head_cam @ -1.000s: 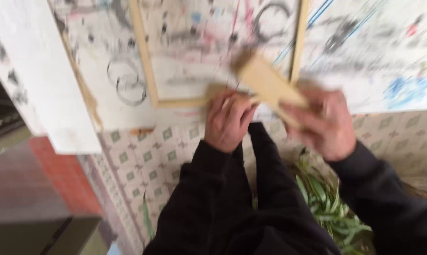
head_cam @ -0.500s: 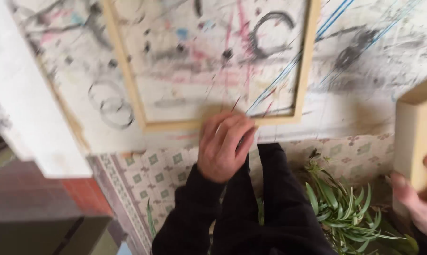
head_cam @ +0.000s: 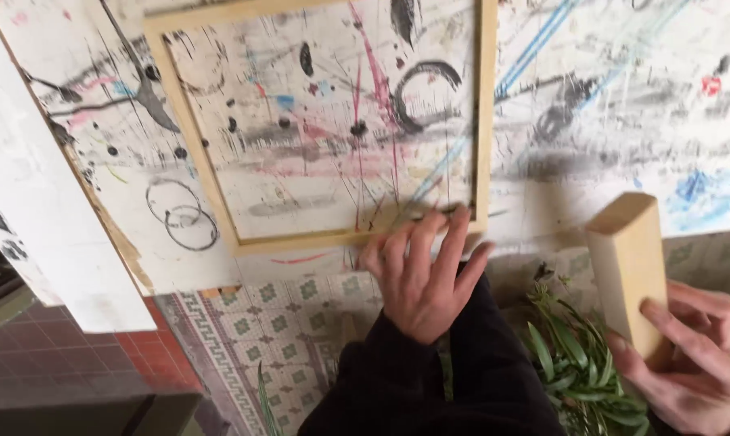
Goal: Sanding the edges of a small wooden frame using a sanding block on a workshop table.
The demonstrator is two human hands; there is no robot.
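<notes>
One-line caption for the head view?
Left hand steadies a wooden frame on paint-marked table; right hand grips a wooden block.

Art studio or craft workshop: white work surface (head_cam: 623, 121) smeared with paint and ink marks (ring stains too), bare wooden frame (head_cam: 482, 121) on it, patterned tile floor (head_cam: 276, 323) below.

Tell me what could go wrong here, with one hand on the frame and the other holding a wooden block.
The left hand rests its fingers on the wooden frame, so a blow from the wooden block in the right hand might hit them. The frame may also slide, and the green plant below could get crushed.
</notes>
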